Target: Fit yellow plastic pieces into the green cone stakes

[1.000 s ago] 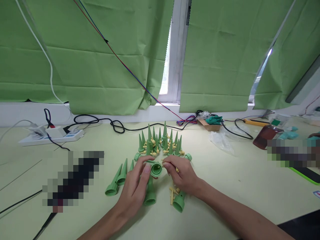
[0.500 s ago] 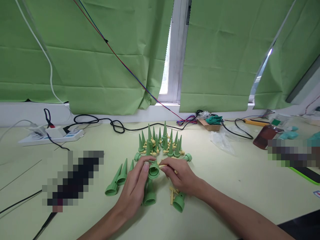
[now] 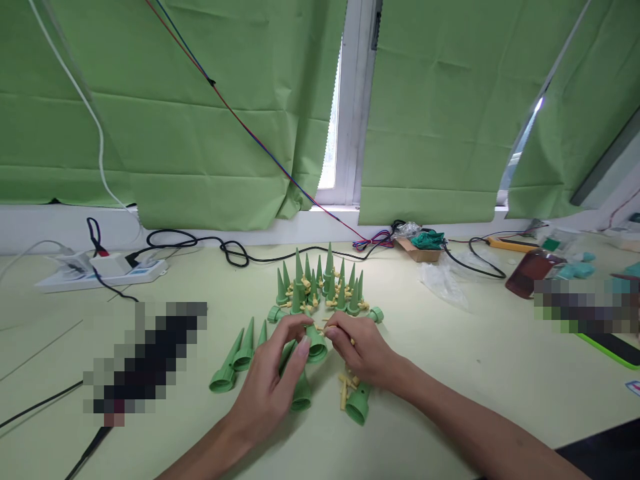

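While our right hand (image 3: 361, 343) pinches a small yellow plastic fitting (image 3: 321, 328), our left hand (image 3: 267, 373) curls around a green plastic cone (image 3: 316, 341), grip unclear.

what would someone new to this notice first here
Big green curtains fill the top half, with a bright window gap between them. Below, at the center, a cluster of upright green spikes stands on the pale table. Just in front, the left hand holds a green cone and the right hand pinches a small yellow piece.
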Available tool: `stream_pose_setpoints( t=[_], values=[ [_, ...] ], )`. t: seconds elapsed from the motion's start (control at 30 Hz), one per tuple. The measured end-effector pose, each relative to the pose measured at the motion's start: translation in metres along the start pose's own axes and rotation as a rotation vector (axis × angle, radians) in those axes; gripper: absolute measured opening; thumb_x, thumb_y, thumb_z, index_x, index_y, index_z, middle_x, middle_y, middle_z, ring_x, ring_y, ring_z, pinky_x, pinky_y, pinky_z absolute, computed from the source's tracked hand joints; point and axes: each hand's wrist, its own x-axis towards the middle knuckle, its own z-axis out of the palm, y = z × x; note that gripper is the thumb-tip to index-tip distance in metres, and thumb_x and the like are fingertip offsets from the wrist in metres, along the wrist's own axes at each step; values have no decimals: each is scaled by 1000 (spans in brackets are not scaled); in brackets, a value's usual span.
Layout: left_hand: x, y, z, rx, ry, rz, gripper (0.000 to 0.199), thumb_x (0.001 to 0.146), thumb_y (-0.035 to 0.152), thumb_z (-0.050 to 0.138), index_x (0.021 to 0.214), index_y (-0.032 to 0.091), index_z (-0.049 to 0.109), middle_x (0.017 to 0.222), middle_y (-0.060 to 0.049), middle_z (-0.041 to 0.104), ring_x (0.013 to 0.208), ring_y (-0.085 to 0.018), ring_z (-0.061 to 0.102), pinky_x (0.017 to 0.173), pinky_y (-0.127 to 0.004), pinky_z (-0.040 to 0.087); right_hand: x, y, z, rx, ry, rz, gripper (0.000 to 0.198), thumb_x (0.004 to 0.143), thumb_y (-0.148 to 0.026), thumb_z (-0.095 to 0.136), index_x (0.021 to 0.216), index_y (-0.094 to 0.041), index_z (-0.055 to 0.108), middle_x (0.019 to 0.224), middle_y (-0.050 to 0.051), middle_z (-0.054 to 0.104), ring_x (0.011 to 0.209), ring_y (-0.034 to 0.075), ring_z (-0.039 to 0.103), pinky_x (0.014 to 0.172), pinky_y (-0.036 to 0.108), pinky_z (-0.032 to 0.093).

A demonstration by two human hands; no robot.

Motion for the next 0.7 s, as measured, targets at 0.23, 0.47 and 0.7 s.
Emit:
stream_pose_setpoints(
  t=[0.23,0.47,0.7],
  values=[
    [-1,-9,4,41,-8,93,27,99,33,43,125,25,44,101,-6,60,99,-22,61,85,-35,50,0,1,0,-42,-8,-2,27,102,-28,37,75,-22,39,61,-5,41,52,11,38,55,24,30],
    [-3,-10,6,83,0,84,34,96,30,50,129,27,43,106,-6,60,105,-24,61,90,-38,52,0,0,0,-89,-48,33,31,102,-28,36,71,-22,32,59,-5,37,50,11,33,53,26,26],
    [-6,-19,15,80,88,149,49,91,25,58,135,28,36,122,-10,58,113,-26,59,90,-40,55,1,-2,0,-77,-58,52,33,102,-28,36,70,-22,28,57,-6,33,49,11,30,52,27,24]
  ],
)
